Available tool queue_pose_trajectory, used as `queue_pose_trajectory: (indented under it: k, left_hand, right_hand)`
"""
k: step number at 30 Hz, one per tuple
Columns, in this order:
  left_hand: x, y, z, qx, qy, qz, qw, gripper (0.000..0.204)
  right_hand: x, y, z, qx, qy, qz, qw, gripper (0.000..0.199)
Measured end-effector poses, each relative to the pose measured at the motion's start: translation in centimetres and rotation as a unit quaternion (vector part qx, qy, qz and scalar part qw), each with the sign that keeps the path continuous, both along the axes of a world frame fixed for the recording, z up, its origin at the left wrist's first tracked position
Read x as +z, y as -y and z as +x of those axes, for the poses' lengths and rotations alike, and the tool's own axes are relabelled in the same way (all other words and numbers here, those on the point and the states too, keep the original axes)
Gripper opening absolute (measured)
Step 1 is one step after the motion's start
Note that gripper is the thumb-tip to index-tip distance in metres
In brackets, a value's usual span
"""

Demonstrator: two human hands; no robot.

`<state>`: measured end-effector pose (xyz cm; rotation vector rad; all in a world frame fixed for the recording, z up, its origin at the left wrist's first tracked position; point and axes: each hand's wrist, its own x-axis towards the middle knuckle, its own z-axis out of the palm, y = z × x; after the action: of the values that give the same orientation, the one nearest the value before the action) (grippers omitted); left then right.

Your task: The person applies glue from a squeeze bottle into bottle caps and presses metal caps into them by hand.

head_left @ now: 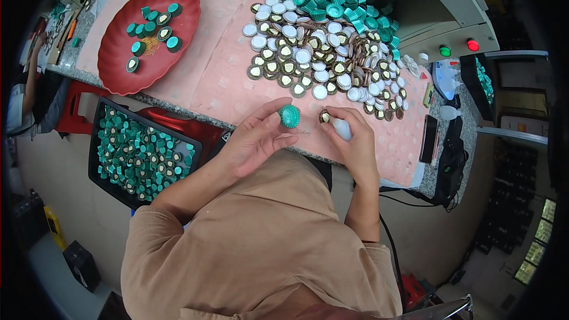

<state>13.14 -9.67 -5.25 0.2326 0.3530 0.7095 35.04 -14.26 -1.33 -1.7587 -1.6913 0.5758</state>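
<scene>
My left hand (252,139) pinches a green fluted cap (290,116) between thumb and fingertips, above the near edge of the pink-covered table. To its right, my right hand (359,142) grips a small round disc (324,116) with a dark fluted rim and a pale centre. A whitish, rounded object (341,129), perhaps a small squeeze bottle, also lies in that hand's fingers. Cap and disc are apart. Beyond both hands spreads a heap of loose discs (302,56), some white side up, others pale-centred. Behind them rises a pile of green fluted caps (335,10).
A red scalloped plate (112,53) with several caps stands at the far left. Below it, a black tray (93,163) is full of green caps. A phone (428,139) and a black strap-like bundle (450,163) lie right. Another person (35,92) sits at the left.
</scene>
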Motion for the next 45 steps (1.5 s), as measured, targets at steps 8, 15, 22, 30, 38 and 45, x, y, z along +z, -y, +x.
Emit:
queue_pose_trajectory:
  k: [8,15,22,30,38,45]
  left_hand:
    - [0.7,0.9,0.5,-0.013,-0.098,0.111,0.989,0.037]
    - [0.7,1.2,0.6,-0.009,-0.155,0.172,0.973,0.035]
    - [0.5,1.3,0.5,-0.014,-0.156,0.175,0.972,0.035]
    - [0.3,1.2,0.5,-0.030,-0.150,0.152,0.976,0.036]
    - [0.4,1.2,0.5,-0.029,-0.146,0.140,0.979,0.037]
    - [0.6,1.2,0.6,-0.033,-0.147,0.140,0.979,0.036]
  right_hand:
    - [1.7,0.8,-2.2,0.083,-0.193,-0.006,0.978,0.042]
    - [1.6,1.1,-2.3,0.100,-0.172,0.008,0.980,0.045]
    - [1.6,1.2,-2.4,0.103,-0.162,0.027,0.981,0.045]
    - [1.7,1.3,-2.4,0.097,-0.158,0.042,0.982,0.042]
    - [1.2,1.4,-2.2,0.085,-0.202,0.019,0.976,0.039]
    - [0.9,1.5,-2.2,0.070,-0.215,0.019,0.974,0.037]
